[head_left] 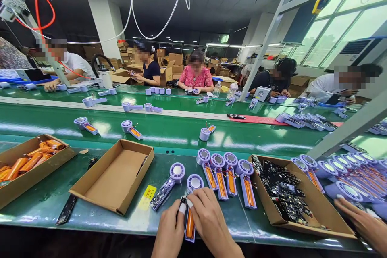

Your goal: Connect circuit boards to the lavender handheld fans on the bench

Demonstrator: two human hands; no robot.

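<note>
A purple handheld fan (195,182) lies in front of me, its handle open over an orange battery (190,225). My left hand (169,225) pinches a black circuit board (183,199) beside the handle; most of the board is hidden by the fingers. My right hand (210,221) curls over the handle just below the fan head, its fingertips closed there. White covers show on a finger of each hand. Left of these lies another fan (177,172) with a circuit board on its handle. To the right, several fans (231,177) with batteries lie in a row.
An almost bare cardboard tray (99,177) and a box of orange batteries (42,161) stand left. A box of circuit boards (287,193) stands right, near a co-worker's hand (359,219). Several fans lie on the green conveyor (169,125); people sit beyond it.
</note>
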